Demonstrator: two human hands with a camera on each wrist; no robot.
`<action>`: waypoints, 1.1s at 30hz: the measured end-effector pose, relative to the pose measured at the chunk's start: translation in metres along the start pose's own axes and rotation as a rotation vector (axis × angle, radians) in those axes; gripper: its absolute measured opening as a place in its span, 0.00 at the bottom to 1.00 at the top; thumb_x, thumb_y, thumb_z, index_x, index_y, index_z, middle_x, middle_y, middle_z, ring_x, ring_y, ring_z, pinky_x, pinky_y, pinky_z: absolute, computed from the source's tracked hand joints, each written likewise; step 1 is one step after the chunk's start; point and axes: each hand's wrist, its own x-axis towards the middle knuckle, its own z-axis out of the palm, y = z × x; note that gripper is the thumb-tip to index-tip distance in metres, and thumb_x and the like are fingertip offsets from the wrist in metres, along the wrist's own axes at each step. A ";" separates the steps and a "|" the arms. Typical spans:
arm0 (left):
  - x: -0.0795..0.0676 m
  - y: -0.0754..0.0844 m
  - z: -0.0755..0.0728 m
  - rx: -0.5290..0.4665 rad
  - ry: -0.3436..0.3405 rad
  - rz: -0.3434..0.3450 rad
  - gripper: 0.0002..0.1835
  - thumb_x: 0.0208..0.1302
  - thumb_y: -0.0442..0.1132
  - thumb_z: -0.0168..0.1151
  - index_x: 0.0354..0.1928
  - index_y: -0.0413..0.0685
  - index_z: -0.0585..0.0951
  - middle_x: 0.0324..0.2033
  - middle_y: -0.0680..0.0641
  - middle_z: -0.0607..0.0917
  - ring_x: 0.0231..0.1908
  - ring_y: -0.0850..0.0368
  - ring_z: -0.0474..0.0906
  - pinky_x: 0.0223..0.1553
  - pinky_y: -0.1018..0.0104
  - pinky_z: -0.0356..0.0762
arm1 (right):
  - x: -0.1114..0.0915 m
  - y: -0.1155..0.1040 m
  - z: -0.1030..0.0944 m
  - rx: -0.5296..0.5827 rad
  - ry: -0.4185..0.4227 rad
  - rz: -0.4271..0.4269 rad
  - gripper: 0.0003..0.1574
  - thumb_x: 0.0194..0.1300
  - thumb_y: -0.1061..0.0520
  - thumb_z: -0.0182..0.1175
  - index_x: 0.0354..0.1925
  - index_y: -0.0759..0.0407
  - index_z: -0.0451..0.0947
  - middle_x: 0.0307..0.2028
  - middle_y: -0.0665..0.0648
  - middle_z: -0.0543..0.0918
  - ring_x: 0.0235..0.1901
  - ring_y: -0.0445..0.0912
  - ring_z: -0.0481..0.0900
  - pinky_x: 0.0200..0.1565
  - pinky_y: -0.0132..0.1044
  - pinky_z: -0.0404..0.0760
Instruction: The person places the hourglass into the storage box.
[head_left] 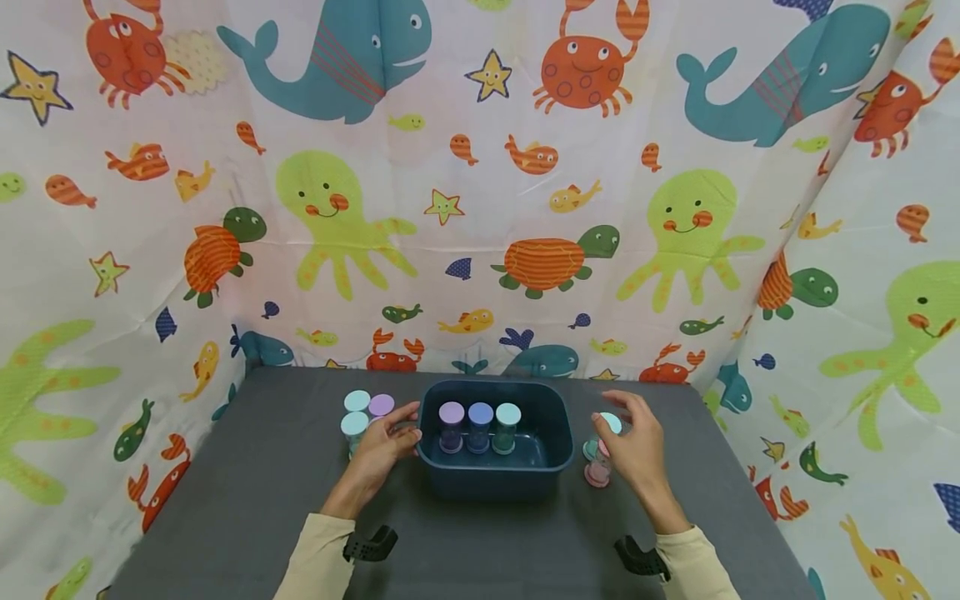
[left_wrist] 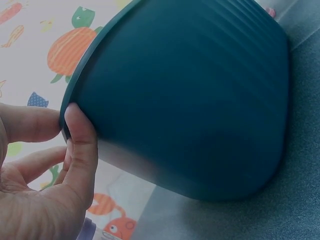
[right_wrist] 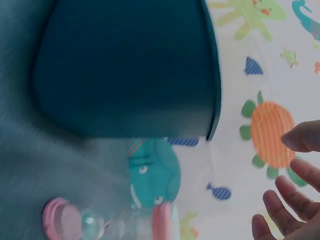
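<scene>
My left hand (head_left: 381, 450) pinches the left rim of a dark blue plastic bin (head_left: 495, 483) between thumb and fingers; the left wrist view shows the thumb (left_wrist: 81, 132) on the outer wall. Inside the bin stand a purple-capped (head_left: 452, 417), a blue-capped (head_left: 481, 418) and a teal-capped clear cylinder (head_left: 507, 421), resembling sand timers. My right hand (head_left: 637, 437) holds nothing, fingers spread and curved, to the right of the bin. Beside and partly behind it are a pink-ended cylinder (right_wrist: 162, 222) and a teal-capped one (head_left: 610, 422); the hand hides part of them.
Left of the bin, behind my left hand, stand more cylinders, two with teal caps (head_left: 355, 423) and one with a purple cap (head_left: 382, 405). All rest on a grey table (head_left: 255, 500). A sea-animal printed curtain (head_left: 465, 233) hangs behind and along both sides.
</scene>
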 end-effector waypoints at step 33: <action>0.000 0.003 -0.002 0.025 -0.002 -0.016 0.28 0.67 0.29 0.58 0.69 0.44 0.69 0.61 0.36 0.72 0.50 0.46 0.77 0.41 0.71 0.81 | -0.046 0.058 0.012 0.377 -0.048 0.467 0.47 0.61 0.54 0.69 0.72 0.59 0.59 0.72 0.64 0.63 0.70 0.58 0.64 0.66 0.43 0.69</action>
